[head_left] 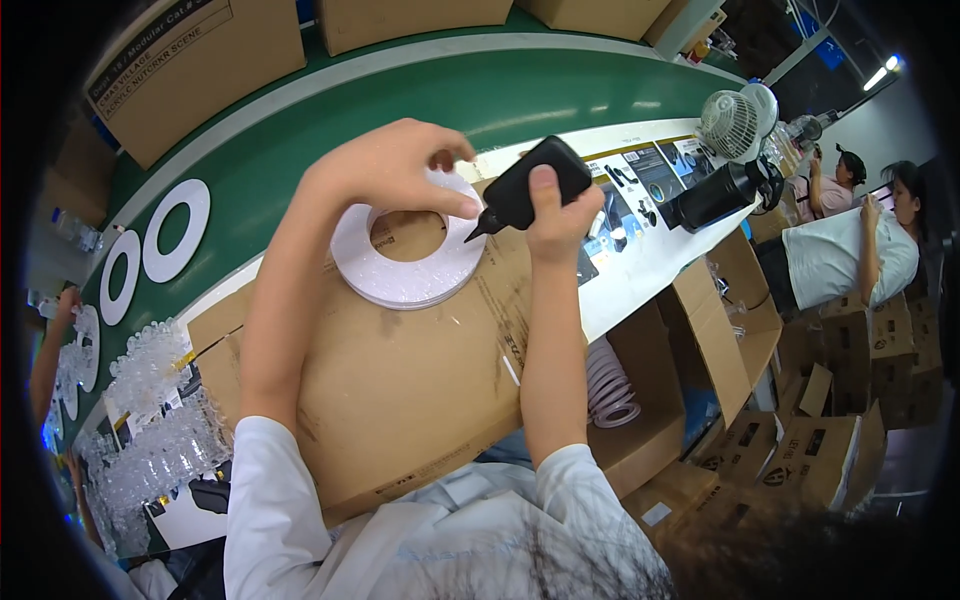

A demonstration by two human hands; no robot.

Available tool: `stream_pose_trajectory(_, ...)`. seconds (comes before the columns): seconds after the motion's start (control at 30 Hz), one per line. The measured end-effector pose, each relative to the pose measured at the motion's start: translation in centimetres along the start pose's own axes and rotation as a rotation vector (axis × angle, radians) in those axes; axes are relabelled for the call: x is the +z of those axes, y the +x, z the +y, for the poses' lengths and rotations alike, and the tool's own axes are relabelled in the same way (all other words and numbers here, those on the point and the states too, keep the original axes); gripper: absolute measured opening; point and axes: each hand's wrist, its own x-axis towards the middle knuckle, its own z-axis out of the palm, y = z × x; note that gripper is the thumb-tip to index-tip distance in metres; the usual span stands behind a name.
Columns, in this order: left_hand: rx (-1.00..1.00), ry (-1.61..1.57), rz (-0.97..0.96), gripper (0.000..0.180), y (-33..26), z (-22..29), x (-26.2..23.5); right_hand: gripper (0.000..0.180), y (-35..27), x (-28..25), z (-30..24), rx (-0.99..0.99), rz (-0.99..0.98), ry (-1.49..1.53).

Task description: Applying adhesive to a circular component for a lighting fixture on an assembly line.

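The top [400,530] is white, loose and wrinkled, with short, wide sleeves [272,490]; dark hair [570,560] overlaps it; left hand [398,165] and right hand [562,222] are bare.

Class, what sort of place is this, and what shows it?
Probably a factory assembly area: flat white rings lie on a green conveyor-like surface, cardboard cartons stand at the right, and the right hand holds a black nozzle bottle.

Beside a white table [625,291] there extends a long green table [560,85], and at the right side one can see a pale wall [888,122], a greyish floor [910,465] and a bright lamp [880,76] above.
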Motion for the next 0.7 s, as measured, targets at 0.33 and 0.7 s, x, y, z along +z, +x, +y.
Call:
stream_pose_trajectory(0.33, -0.542, 0.606, -0.286, 0.048, 0.0, -3.1, -0.1, 0.033, 1.1, -0.6, 1.5, 0.050, 0.198, 0.201)
stream_pose_trajectory(0.7, -1.164, 0.393, 0.215, 0.043, -5.1, -12.3, -5.9, 0.042, 0.3, -1.2, 2.1, 0.157, 0.021, 0.282)
